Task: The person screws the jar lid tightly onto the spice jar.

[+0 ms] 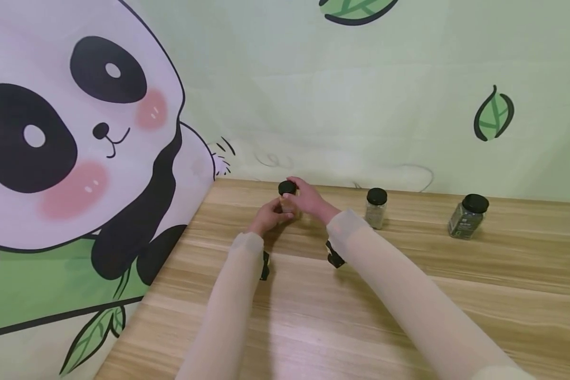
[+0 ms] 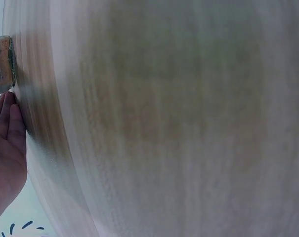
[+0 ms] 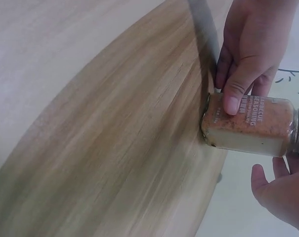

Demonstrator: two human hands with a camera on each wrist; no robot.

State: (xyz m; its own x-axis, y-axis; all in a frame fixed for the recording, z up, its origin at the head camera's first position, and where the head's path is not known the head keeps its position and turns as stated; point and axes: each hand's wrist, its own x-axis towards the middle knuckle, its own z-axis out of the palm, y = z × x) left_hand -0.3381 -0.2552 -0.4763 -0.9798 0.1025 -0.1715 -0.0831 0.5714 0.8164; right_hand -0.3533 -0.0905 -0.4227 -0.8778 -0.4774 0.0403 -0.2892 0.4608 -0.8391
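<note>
A clear square jar of orange-brown barbecue seasoning (image 3: 268, 118) with a black lid (image 1: 287, 187) stands upright on the wooden table at the back. Low on its body, my left hand (image 1: 268, 215) holds it, the thumb pressed over the label in the right wrist view. My right hand (image 1: 310, 200) is up at the lid, its fingers around the black cap. In the left wrist view, the jar (image 2: 2, 64) shows at the left edge, with the left hand (image 2: 8, 143) against it.
Two more black-capped jars stand to the right: a jar with pale contents (image 1: 375, 208) near my right forearm, and a darker jar (image 1: 467, 216) farther off. Behind the wooden table (image 1: 304, 311) hangs a green backdrop (image 1: 285, 95) with a panda.
</note>
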